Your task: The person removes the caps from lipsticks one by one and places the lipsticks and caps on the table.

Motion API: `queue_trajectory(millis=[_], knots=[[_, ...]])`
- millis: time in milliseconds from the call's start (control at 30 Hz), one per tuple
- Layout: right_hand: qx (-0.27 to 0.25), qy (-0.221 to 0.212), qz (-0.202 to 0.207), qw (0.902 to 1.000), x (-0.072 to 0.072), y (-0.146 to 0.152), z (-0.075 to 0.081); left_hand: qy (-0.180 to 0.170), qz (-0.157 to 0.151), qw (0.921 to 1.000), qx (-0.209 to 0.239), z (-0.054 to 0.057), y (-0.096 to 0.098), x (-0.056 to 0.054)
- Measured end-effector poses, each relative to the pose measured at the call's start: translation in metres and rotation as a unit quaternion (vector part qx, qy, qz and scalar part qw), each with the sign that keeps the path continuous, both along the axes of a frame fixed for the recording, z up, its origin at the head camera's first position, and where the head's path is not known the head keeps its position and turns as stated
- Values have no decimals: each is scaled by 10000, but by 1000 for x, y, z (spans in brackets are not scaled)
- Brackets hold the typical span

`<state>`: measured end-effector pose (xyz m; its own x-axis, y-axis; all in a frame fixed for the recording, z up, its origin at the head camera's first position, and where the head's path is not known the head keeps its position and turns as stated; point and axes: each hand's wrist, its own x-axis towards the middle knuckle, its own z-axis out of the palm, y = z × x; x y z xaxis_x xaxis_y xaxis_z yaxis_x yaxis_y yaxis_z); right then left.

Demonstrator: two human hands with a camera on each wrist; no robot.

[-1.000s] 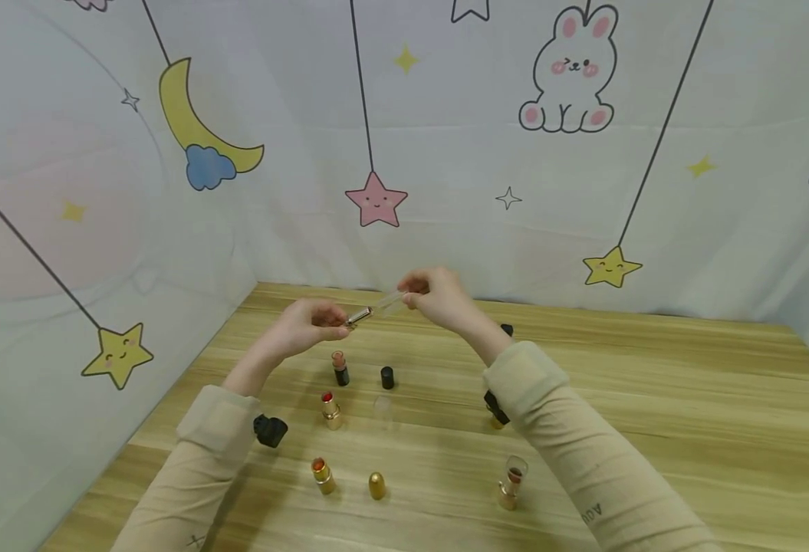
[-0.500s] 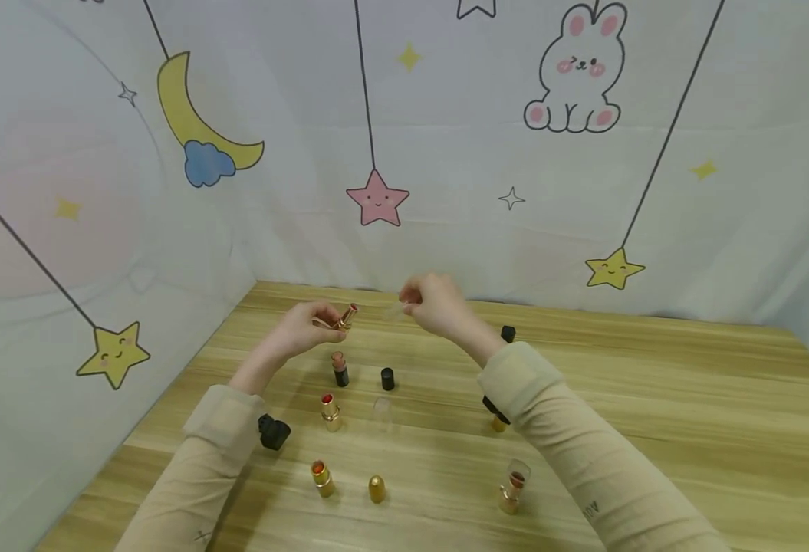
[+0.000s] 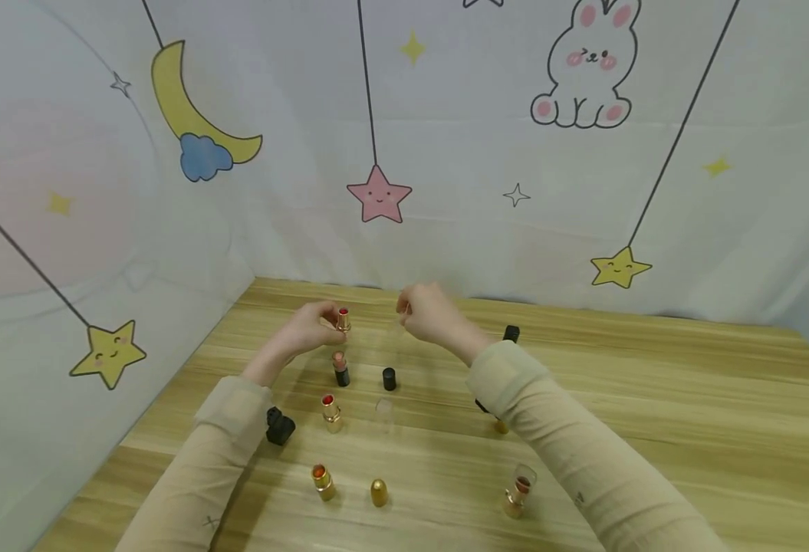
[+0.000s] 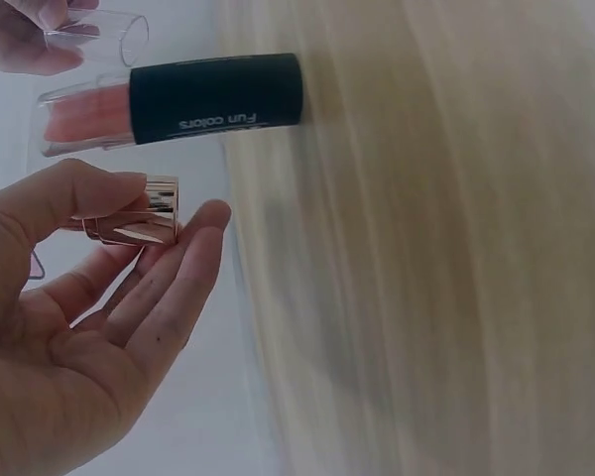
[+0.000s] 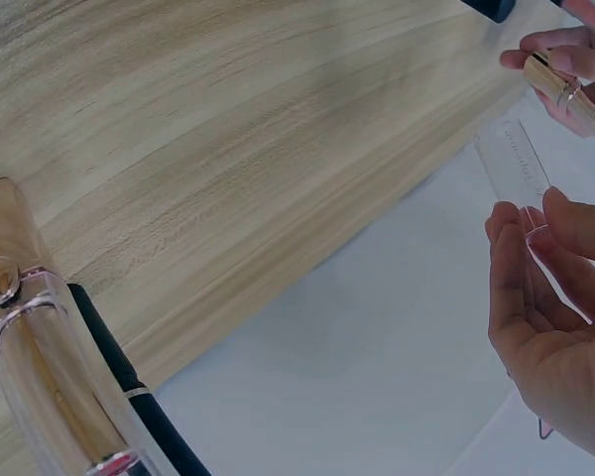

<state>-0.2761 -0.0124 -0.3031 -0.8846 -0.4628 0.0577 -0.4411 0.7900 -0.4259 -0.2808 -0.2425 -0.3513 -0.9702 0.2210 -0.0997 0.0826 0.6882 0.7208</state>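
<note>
My left hand pinches a gold lipstick between thumb and fingers, its red tip standing bare and upright. In the left wrist view the shiny base of this lipstick sticks out past the thumb, above the table. Opposite it, my right hand pinches a clear cap at one end, apart from the lipstick. Nearest the left hand stands a black lipstick with a pink tip under a clear cover. A short black cap stands to its right.
Nearer stand a gold lipstick with a red tip, a clear cap, an orange-tipped gold lipstick and a gold cap. Right of them is a clear-capped lipstick. The right sleeve partly hides more items. A printed curtain hangs behind.
The lipstick in my left hand has turned from slanting toward the right hand to upright. The clear cap has come away from it, and my right hand has lowered slightly.
</note>
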Motion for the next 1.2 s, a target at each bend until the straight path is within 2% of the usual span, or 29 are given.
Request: queue_trajectory(millis=[233, 733, 1033, 1200], knots=[[322, 21, 149, 9994, -2, -6, -9, 16, -196, 9998, -28, -6, 2, -5], [796, 222, 419, 9957, -5, -16, -24, -40, -375, 9974, -616, -10, 7, -6], [687, 67, 440, 9966, -4, -20, -29, -27, -512, 9963, -696, -14, 7, -8], [698, 125, 470, 9964, -3, -22, -29, -7, -548, 9963, -661, -15, 8, -9]])
